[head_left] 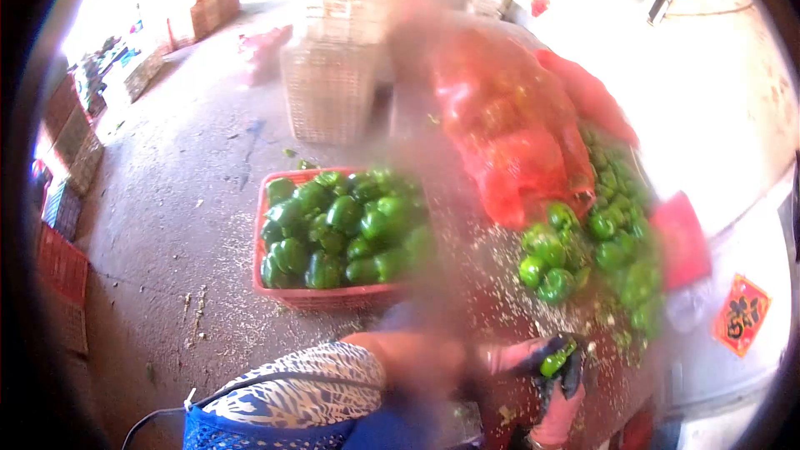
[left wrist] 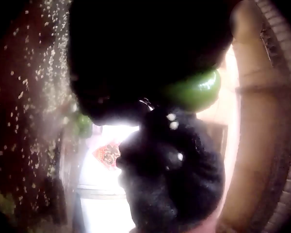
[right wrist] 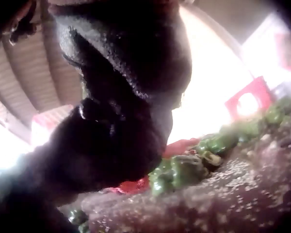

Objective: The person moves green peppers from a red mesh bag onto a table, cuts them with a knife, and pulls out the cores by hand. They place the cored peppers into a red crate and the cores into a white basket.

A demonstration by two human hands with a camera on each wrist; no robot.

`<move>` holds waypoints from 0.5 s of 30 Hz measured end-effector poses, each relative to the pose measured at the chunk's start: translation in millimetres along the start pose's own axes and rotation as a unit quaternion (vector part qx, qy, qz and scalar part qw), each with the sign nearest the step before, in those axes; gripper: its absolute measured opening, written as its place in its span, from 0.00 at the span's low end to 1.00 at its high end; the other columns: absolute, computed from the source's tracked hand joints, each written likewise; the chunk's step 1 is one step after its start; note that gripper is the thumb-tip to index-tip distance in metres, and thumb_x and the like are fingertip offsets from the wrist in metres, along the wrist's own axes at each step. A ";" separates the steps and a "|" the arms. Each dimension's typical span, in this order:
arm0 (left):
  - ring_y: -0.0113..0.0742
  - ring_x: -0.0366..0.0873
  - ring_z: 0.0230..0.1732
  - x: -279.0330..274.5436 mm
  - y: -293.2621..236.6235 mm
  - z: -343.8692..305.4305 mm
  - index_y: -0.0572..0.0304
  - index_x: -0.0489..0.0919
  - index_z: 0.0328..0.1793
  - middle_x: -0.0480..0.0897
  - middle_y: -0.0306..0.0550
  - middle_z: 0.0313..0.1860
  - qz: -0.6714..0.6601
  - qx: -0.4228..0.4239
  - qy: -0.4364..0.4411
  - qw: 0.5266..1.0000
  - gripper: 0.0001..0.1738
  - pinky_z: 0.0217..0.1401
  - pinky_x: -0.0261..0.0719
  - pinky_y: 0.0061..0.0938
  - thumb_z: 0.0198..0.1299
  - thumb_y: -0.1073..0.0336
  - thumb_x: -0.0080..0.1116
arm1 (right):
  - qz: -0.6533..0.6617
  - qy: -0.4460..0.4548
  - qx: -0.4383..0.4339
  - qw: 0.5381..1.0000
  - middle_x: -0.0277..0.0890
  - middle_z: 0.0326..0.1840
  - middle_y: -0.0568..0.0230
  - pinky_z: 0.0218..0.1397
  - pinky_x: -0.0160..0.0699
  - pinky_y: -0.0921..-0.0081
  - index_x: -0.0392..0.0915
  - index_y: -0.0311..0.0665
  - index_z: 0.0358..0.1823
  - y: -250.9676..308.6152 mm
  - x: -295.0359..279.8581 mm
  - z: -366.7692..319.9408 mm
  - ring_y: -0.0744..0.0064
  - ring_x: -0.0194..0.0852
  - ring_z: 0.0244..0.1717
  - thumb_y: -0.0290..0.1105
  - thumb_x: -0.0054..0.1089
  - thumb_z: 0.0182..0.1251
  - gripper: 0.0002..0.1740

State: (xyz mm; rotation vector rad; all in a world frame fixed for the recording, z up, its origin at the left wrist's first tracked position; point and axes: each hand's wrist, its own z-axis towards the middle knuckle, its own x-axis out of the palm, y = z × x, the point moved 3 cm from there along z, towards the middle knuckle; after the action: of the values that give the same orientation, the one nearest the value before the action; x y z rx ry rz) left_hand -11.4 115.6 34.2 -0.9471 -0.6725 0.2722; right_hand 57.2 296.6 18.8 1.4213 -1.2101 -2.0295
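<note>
In the head view, a green pepper lies between two black-gloved hands with pink sleeves. My left hand comes in from the left and grips it; my right hand, from below, has its fingers curled against it. The left wrist view shows the pepper partly hidden by my dark left hand, with my right hand curled beneath. My gloved right hand fills much of the right wrist view, where the held pepper is hidden.
A red crate full of green peppers stands on the floor. More loose peppers lie beside red mesh sacks. Pale stacked baskets stand behind. Whitish bits are scattered near the hands. A blur crosses the middle of the head view.
</note>
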 end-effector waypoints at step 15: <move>0.37 0.77 0.52 -24.7 -4.0 -4.8 0.67 0.68 0.64 0.79 0.51 0.52 0.011 -0.027 0.010 1.000 0.30 0.58 0.75 0.32 0.64 0.52 0.55 | 0.043 0.120 -0.031 0.991 0.74 0.55 0.57 0.57 0.72 0.70 0.71 0.33 0.59 23.1 22.4 20.2 0.66 0.72 0.53 0.27 0.71 0.45 0.35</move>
State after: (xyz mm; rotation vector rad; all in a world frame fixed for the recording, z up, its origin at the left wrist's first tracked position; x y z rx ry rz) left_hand -27.5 97.9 25.4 -1.0091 -0.6529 0.2650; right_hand 26.1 276.5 27.3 1.5070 -1.0778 -1.7651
